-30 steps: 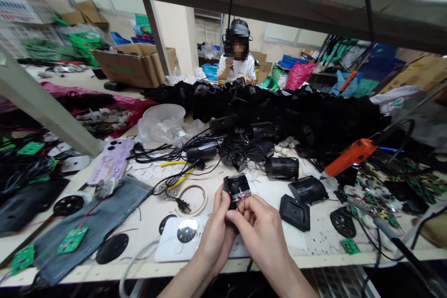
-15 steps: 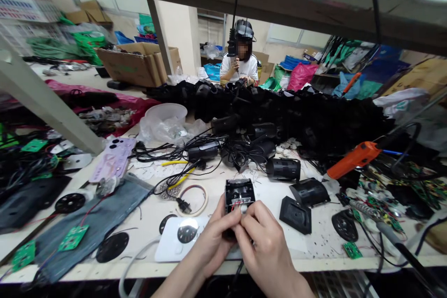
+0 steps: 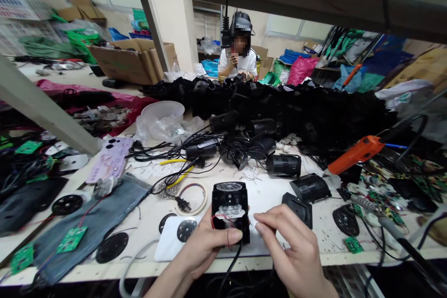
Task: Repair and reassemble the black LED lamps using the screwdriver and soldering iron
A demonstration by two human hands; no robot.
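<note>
My left hand [image 3: 206,247] grips a small black plastic housing [image 3: 230,201] from below and the left, thumb across its front. Red and black wires and a pale part show in its open face, and a black cable hangs down from it. My right hand [image 3: 289,247] hovers just right of the housing, fingers loosely curled and apart, holding nothing I can see. Both hands are above the front edge of the white workbench [image 3: 321,237].
Loose black housings [image 3: 309,187] lie right of my hands. An orange tool [image 3: 356,152] and a soldering iron [image 3: 370,212] sit at right. Black discs [image 3: 112,247], green circuit boards [image 3: 71,239] and a denim cloth [image 3: 101,216] lie left. A person [image 3: 237,56] sits behind a heap of black parts [image 3: 296,111].
The housing has been turned and lowered so its open face points at me. My right hand has come off it and moved right; my left hand still holds it.
</note>
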